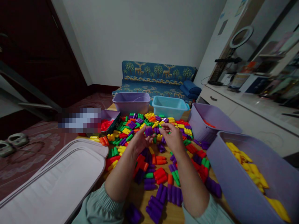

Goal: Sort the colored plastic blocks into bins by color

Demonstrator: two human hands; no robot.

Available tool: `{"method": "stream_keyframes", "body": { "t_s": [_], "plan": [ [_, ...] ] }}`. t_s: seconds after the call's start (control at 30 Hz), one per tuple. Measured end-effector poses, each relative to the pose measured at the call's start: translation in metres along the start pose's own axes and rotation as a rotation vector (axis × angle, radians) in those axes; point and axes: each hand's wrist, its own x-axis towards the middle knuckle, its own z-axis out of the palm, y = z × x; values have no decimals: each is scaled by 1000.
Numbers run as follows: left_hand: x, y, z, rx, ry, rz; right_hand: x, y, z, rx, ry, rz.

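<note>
My left hand [140, 139] is turned palm inward over the middle of the table, its thumb and fingers around a purple plastic building block [149, 131]. Just to its right, my right hand [172, 136] has its thumb and fingertips drawn together; whatever they may pinch is too small to make out against the blocks behind. Beneath and around both hands lie many rounded, bullet-shaped blocks in red, yellow, green and purple, some joined in rows. Nearer me are a joined red block group [160, 176] and a purple one [154, 209].
A purple bin [131, 102] and a light blue bin [169, 105] stand at the back. On the right, one purple bin [198, 124] holds red pieces, another [224, 174] yellow ones. Pale lids [58, 186] lie at left, near a box of red pieces [114, 119].
</note>
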Motion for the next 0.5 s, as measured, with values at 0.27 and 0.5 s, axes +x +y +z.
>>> {"method": "stream_keyframes", "body": {
  "t_s": [0.27,0.5],
  "plan": [
    [6,6,-13,51,67,57,-7,27,-15,-721,-215,131],
    [8,5,-12,148,119,119,-11,-7,-11,-772,-411,192]
  ]
}}
